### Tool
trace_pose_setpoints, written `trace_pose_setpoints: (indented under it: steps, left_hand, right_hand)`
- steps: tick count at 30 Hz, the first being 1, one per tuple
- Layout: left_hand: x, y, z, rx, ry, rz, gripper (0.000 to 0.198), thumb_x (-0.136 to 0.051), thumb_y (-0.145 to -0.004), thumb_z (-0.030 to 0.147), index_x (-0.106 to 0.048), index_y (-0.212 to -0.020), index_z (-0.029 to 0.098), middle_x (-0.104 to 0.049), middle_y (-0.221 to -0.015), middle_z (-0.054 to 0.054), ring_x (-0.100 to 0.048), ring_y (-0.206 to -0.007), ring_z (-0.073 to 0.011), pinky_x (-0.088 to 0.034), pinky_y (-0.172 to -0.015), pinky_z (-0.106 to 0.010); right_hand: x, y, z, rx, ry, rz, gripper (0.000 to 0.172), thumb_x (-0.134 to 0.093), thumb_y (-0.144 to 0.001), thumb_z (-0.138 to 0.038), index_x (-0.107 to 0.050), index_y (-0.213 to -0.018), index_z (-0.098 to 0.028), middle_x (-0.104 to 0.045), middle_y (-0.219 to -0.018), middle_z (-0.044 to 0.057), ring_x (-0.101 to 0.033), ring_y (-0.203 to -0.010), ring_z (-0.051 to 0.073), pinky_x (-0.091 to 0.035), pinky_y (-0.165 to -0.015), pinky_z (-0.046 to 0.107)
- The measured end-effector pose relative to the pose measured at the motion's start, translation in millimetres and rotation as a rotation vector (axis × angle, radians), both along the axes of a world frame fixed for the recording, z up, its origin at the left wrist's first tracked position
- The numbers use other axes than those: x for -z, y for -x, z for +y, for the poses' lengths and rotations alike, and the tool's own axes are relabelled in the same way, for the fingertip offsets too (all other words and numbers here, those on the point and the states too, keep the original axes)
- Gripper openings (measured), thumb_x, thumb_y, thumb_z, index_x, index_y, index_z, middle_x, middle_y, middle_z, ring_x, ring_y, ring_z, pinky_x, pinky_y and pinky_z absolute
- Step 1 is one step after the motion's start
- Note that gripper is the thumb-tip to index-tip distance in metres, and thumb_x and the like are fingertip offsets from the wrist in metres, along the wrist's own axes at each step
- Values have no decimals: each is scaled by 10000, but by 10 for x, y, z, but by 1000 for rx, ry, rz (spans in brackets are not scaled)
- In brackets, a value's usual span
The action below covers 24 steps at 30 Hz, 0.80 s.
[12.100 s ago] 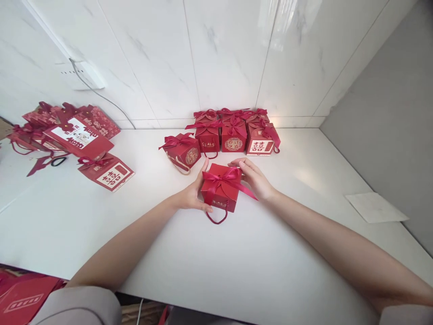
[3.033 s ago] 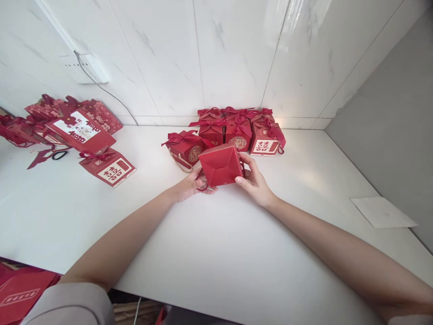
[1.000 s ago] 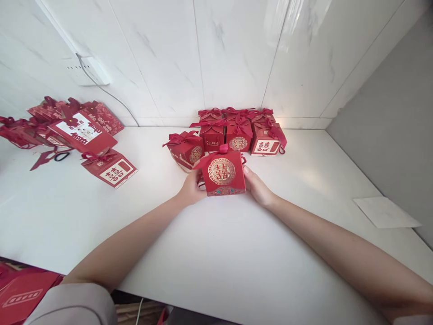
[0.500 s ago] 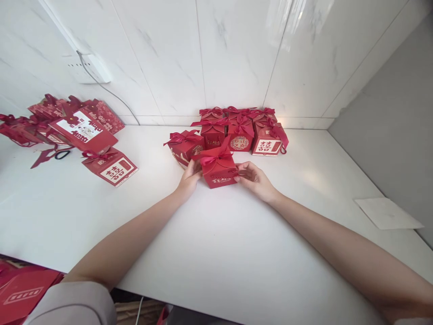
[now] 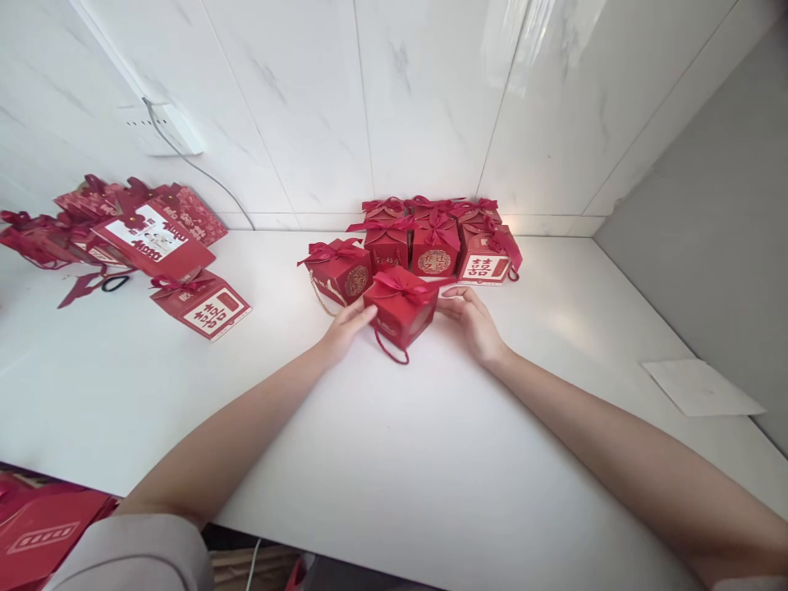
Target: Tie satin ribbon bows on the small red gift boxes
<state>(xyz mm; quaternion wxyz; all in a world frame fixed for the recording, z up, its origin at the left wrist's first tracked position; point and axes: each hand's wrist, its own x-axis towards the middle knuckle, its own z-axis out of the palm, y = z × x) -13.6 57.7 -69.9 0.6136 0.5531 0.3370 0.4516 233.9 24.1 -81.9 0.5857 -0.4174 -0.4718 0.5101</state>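
Observation:
A red gift box [image 5: 400, 316] with a ribbon bow on top stands turned cornerwise on the white counter. Its twisted cord handle hangs toward me at the front. My left hand [image 5: 345, 331] grips the left side, thumb along the near face. At the right side, my right hand [image 5: 473, 324] has its fingers extended beside the box; whether the fingertips touch it is hard to tell. Just behind my left hand is another red box [image 5: 337, 271] with a pale cord handle. To its right, several bow-topped boxes [image 5: 435, 246] stand in rows against the wall.
On the left, a red box with a white label [image 5: 206, 308] sits apart in front of a pile of red bags and boxes [image 5: 139, 234]. A pale flat sheet [image 5: 702, 387] lies at the right. A grey cable [image 5: 190, 160] runs down from the wall socket [image 5: 163, 130].
The gift box has been turned, so a corner and the cord handle now face me. My right hand's fingers have loosened from its side, while my left hand stays on it.

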Motion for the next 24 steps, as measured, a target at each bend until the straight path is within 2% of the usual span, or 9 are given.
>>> trace_pose_setpoints:
  steps: [3,5,8,11,14,17,19,22,24]
  left_hand:
    - [38,46,106,-200,86,-3,478,-730,-742,346,-671,-1196,208,-722,-1136,-85,-650,-1092,-249,-459,-1005,-393]
    - [25,95,154,-258,64,51,420,-703,-757,361,-693,-1143,195,-723,-1123,-94,-653,-1074,-245,-476,-969,-380]
    - [-87,147,131,-323,-64,164,373,-598,-838,466,-715,-1027,167,-700,-1151,-113,-626,-1102,-258,-480,-941,-370]
    - [-282,135,9,-379,-231,316,405,-515,-892,518,-696,-1005,174,-695,-1100,-106,-631,-1033,-249,-490,-884,-357]
    - [-486,110,-108,-415,-353,426,435,-467,-914,551,-689,-1016,192,-688,-1066,-93,-626,-975,-237,-476,-882,-346]
    - [-678,170,-145,-446,-339,517,503,-453,-896,612,-701,-991,185,-687,-1034,-98,-623,-966,-266,-456,-885,-357]
    - [-823,247,-162,-440,-280,610,522,-487,-870,630,-708,-968,167,-695,-971,-104,-628,-952,-294,-447,-864,-367]
    - [-1054,276,-288,-364,-197,726,513,-546,-838,624,-712,-915,145,-699,-854,-104,-635,-960,-328,-428,-863,-371]
    - [-1157,157,-458,-295,-180,744,523,-604,-790,634,-711,-888,132,-698,-844,-119,-598,-1067,-380,-391,-930,-384]
  right_hand:
    - [-10,-55,37,91,66,36,148,-431,-877,-387,-487,-864,-250,-549,-458,-62,-567,-457,174,-521,-704,363]
    - [-5,-83,52,132,75,18,179,-427,-885,-400,-501,-841,-243,-496,-410,-69,-495,-385,161,-498,-605,336]
    - [3,-79,48,195,34,2,183,-502,-871,-417,-507,-810,-245,-597,-574,-34,-567,-518,163,-497,-645,324]
    - [-12,-36,20,225,-36,-24,224,-569,-862,-477,-560,-878,-254,-685,-994,12,-635,-941,177,-460,-914,332]
    - [-26,-2,-4,-6,-35,-8,403,-478,-895,-601,-553,-1144,-293,-653,-1209,27,-582,-1158,200,-393,-1033,372]
    - [-22,-7,-7,-235,57,33,583,-359,-894,-699,-434,-1306,-294,-732,-960,39,-690,-838,227,-489,-878,407]
    - [-18,-24,-4,-259,94,29,616,-334,-879,-730,-419,-1292,-281,-730,-813,23,-658,-605,213,-516,-749,392]
    - [-18,-40,1,-211,100,33,567,-358,-870,-726,-463,-1185,-266,-715,-769,16,-642,-553,197,-519,-709,368]
    - [-17,-43,1,-181,105,45,523,-393,-871,-703,-488,-1130,-258,-709,-762,18,-657,-590,194,-522,-713,355]
